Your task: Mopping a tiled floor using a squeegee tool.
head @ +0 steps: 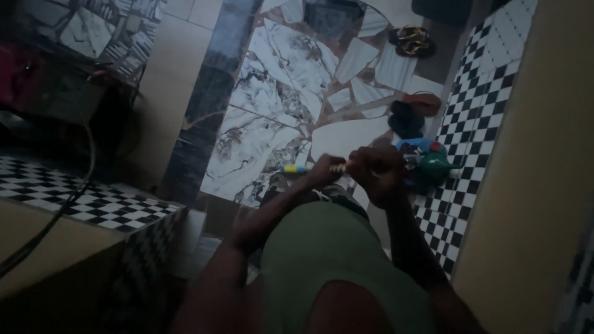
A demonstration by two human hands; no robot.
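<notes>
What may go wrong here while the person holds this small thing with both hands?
The light is dim, so the small pale object, pinched between the left hand and right hand, is hard to see. If it slips, it may be lost on the patterned floor or among the sandals.

So I've got this thin stick-like thing point(322, 167) lying roughly level, running from 9 to 3 o'clock in front of my belly. The tip sticking out at 9 o'clock is blue and yellow, and the middle bit between my fists looks pale gold. Too dim and blurry to tell exactly what it is.
</notes>
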